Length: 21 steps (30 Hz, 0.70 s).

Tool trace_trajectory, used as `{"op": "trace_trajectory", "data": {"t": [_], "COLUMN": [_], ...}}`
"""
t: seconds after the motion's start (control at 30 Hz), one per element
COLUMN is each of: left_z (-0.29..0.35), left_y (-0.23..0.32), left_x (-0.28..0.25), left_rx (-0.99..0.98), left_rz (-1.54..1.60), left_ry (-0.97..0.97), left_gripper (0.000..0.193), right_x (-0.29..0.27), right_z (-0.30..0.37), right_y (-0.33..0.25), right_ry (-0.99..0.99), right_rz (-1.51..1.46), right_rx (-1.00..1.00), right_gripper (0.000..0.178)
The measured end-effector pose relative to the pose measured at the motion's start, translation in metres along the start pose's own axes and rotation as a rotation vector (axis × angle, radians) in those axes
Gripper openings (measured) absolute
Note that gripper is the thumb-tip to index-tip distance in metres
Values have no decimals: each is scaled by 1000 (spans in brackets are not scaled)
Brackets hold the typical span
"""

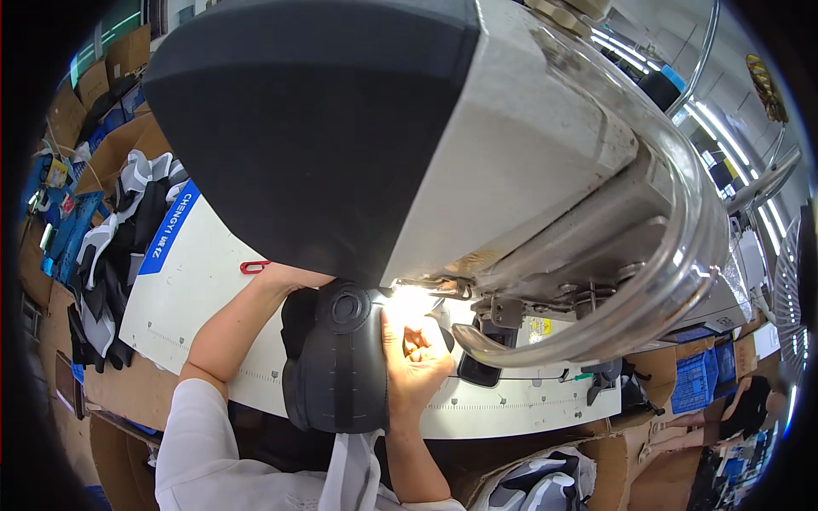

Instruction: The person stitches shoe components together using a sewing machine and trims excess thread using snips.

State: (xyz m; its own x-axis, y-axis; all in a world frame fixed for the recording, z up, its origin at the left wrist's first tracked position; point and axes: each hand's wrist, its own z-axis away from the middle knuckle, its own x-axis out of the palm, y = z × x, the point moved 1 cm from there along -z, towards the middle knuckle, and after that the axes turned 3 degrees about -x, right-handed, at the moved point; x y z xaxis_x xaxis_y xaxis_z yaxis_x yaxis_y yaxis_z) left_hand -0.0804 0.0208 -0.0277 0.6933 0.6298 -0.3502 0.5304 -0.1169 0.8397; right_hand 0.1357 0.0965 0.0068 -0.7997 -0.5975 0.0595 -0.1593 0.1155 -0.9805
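Lower centre, and the dark piece [345,387] sits beneath the machine [511,162], right grip [416,356] grasping its right edge in bright light, presumably to steady it. Left grip [298,277]? Mostly hidden, can't tell! The piece overhangs the bench's [204,281] near edge; overhead it's tight, roomier centre left.

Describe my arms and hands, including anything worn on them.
Your left sleeve is plain white and short, ending near the elbow. The left forearm and right forearm are bare. Your right hand is ungloved, with no watch or bracelet showing at its wrist. Your left hand is hidden.
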Motion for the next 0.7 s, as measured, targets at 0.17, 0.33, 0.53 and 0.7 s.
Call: {"op": "trace_trajectory", "data": {"t": [0.17, 0.33, 0.53, 0.7], "left_z": [5, 4, 6, 6], "left_y": [0, -5, -17, -34], "left_x": [13, 13, 14, 9], "left_rx": [-13, -38, -57, -58], "left_rz": [116, 228, 396, 550], "left_ry": [51, 102, 151, 192], "left_gripper": [26, 27, 29, 30], "right_x": [-6, -5, -6, -6], "right_z": [-1, -7, -10, -9], "right_y": [24, 15, 19, 21], "right_ry": [55, 36, 59, 67], "right_rz": [-106, -90, -107, -73], "right_rx": [-16, -27, -41, -43], "right_gripper": [6, 4, 4, 5]}}
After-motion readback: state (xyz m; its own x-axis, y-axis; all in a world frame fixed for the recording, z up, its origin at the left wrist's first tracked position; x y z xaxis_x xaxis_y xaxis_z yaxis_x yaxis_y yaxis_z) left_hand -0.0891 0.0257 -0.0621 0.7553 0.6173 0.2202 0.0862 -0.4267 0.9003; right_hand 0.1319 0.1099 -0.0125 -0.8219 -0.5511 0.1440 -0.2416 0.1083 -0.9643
